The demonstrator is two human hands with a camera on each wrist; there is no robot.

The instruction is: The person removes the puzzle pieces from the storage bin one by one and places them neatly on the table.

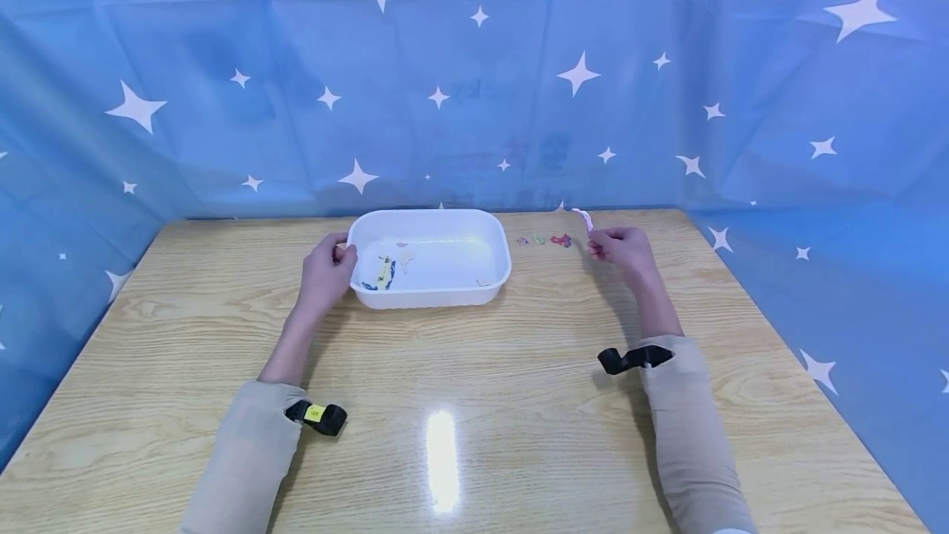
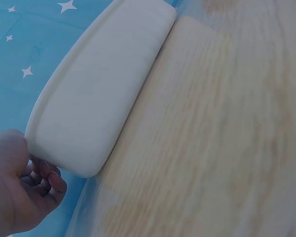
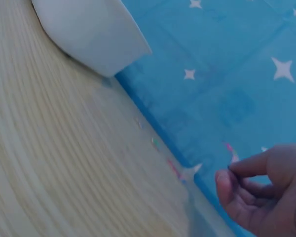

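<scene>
A white plastic tray (image 1: 426,299) stands at the back of the table. My left hand (image 1: 326,274) grips its left end by the rim, fingers curled under the edge in the left wrist view. Inside the tray lie a yellow-and-blue flat piece (image 1: 385,272), a pale piece (image 1: 405,260) and a few small bits. To the right of the tray, my right hand (image 1: 623,252) pinches a thin, curved pink-and-white strip (image 1: 585,218) between thumb and forefinger, raised above the table. Just left of that hand, a red piece (image 1: 561,241), a green piece (image 1: 538,239) and a small purplish piece (image 1: 522,241) lie in a row.
The wooden table (image 1: 474,377) ends right behind the tray, where a blue curtain with white stars (image 1: 474,105) hangs. A bright light reflection (image 1: 442,460) shows on the near tabletop. Each forearm wears a black strap-on camera.
</scene>
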